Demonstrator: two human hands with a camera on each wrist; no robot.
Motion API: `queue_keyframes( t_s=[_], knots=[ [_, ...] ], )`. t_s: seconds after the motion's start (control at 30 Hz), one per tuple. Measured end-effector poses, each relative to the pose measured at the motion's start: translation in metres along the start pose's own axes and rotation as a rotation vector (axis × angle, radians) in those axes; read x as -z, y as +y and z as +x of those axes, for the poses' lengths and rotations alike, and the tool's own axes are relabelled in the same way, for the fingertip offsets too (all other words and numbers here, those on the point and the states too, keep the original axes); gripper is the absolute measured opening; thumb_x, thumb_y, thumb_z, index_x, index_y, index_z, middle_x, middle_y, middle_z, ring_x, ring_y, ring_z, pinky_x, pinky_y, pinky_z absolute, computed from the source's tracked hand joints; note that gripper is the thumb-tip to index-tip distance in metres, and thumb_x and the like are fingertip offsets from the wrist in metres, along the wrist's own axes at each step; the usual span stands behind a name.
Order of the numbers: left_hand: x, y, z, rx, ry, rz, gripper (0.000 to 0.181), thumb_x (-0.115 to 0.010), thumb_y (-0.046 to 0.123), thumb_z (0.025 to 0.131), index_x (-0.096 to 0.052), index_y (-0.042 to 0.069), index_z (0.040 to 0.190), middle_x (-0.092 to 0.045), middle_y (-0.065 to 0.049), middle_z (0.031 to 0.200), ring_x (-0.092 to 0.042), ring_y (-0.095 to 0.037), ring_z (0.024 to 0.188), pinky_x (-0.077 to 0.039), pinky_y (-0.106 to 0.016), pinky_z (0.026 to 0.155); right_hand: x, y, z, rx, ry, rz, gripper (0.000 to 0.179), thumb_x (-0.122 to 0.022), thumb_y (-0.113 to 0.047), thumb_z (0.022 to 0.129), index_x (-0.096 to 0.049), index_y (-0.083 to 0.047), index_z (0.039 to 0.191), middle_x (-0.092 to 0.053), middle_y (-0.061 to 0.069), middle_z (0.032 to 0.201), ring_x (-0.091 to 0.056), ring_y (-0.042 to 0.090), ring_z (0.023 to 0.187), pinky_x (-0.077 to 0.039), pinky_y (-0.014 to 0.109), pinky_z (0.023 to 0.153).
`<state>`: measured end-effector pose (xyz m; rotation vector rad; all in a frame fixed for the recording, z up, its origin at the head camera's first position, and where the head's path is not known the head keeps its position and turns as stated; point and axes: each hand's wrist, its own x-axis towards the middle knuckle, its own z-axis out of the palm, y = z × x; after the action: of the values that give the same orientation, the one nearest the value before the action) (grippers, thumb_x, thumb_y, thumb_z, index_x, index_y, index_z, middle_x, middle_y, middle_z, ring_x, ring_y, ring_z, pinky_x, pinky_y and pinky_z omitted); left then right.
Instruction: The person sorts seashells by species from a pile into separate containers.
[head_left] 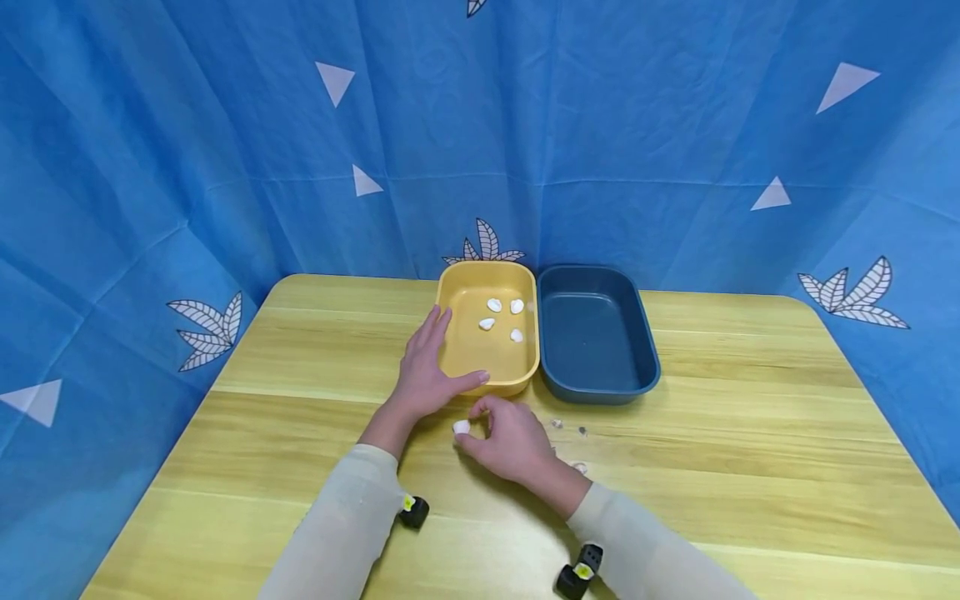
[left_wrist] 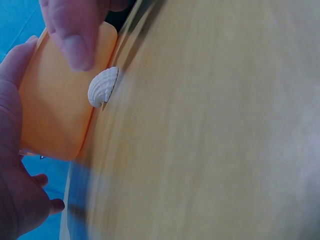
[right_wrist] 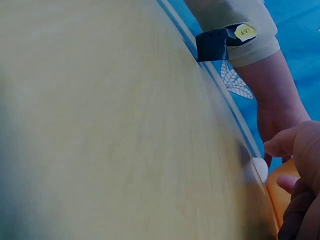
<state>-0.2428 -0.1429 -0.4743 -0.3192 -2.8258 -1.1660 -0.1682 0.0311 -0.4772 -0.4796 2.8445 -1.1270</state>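
Your left grip (head_left: 431,375) spreads wide against the yellow bin (head_left: 498,358), thumb at the near rim and fingers along the left side, probably to steady it. Your right grip (head_left: 513,437) sits just in front of that bin, thumb and forefinger narrowly parted about a white shell (head_left: 461,427); the wrist views show this shell on the tabletop (head_left: 750,433), with no firm pinch visible. So small a piece likely calls for fingertips rather than the palm. Four pale shells (head_left: 487,324) lie apart inside the yellow bin; the blue bin (head_left: 592,342) stands alongside, perhaps to keep both within reach
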Motion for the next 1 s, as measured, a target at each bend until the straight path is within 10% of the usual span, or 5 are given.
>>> queue_keyframes(
  t_s=[1.0],
  knots=[
    [0.0, -0.0021, -0.0003, -0.01, 0.003, 0.005, 0.118, -0.074, 0.072, 0.072, -0.016, 0.023, 0.162, -0.002, 0.009, 0.166, -0.008, -0.032, 0.149, -0.012, -0.06, 0.114, -0.0066, 0.001, 0.0079, 0.012, -0.081, -0.095, 0.024, -0.078, -0.037, 0.077, -0.068, -0.022, 0.093, -0.05, -0.011, 0.057, -0.048, 0.01, 0.054, -0.04, 0.032, 0.048]
  ],
)
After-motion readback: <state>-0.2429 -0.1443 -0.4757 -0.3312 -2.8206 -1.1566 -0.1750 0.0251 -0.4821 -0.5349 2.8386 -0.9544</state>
